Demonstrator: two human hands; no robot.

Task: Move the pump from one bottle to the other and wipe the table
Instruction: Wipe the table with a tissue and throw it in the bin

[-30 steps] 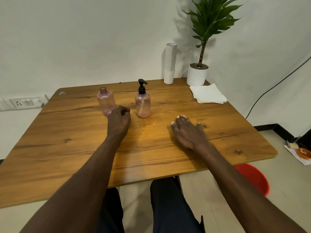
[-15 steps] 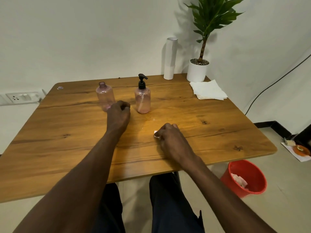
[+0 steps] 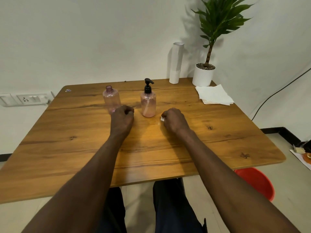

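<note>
Tissue (image 3: 162, 118) is bunched small under the right hand (image 3: 174, 121), with only a white corner showing at the knuckles, and it is pressed to the worktop (image 3: 218, 132) just right of the pump bottle (image 3: 148, 104). The wad is likely kept tight like that so that pressure lands on one spot, and a faint wet sheen is seen on the wood right there, so wiping is judged to be the step in hand. The black pump (image 3: 148, 85) is seated on the right-hand pink bottle, which is stood upright, while the open bottle (image 3: 111, 100) is left uncapped to its left; the swap is therefore judged done. The left hand (image 3: 122, 117) is curled into a loose fist on the wood just in front of the open bottle, with nothing held, probably parked as a brace. A stack of napkins (image 3: 214, 95) is kept at the far right edge within easy reach, beside a potted plant (image 3: 203, 75) and a white roll (image 3: 175, 63). A red bin (image 3: 255, 182) is set on the floor below the right corner, handy for the used wad.
</note>
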